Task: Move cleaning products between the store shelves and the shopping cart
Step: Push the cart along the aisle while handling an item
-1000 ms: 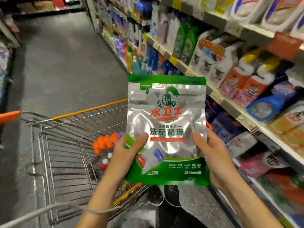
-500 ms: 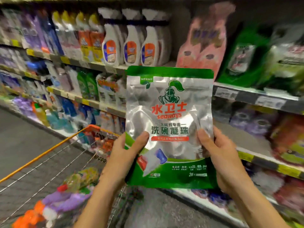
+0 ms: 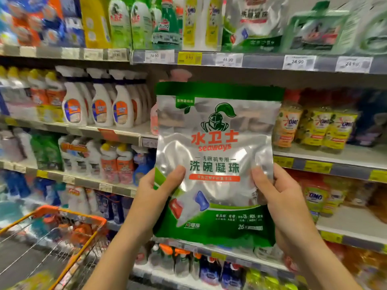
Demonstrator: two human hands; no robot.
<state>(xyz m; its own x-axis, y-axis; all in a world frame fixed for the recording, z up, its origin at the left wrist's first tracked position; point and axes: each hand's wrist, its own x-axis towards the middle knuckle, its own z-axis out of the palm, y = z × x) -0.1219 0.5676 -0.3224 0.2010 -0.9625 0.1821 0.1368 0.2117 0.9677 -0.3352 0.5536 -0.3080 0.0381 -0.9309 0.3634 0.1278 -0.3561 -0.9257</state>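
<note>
The pouch (image 3: 215,155) I hold is shiny silver, with a dark green band across its top and a green base. Its big lettering is orange-red and its knight's-helmet logo is green. A red and a blue capsule are printed low on its left. Far left, the spray bottles (image 3: 100,105) are white with orange-and-blue labels. To the right, the packs (image 3: 337,128) are yellow. The cart (image 3: 71,214), near left, has an orange rim over grey wire.

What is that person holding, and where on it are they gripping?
A silver and green detergent pouch, held upright in front of the shelves. The left hand pinches its lower left edge, the right hand its lower right edge, thumbs on the front.
</note>
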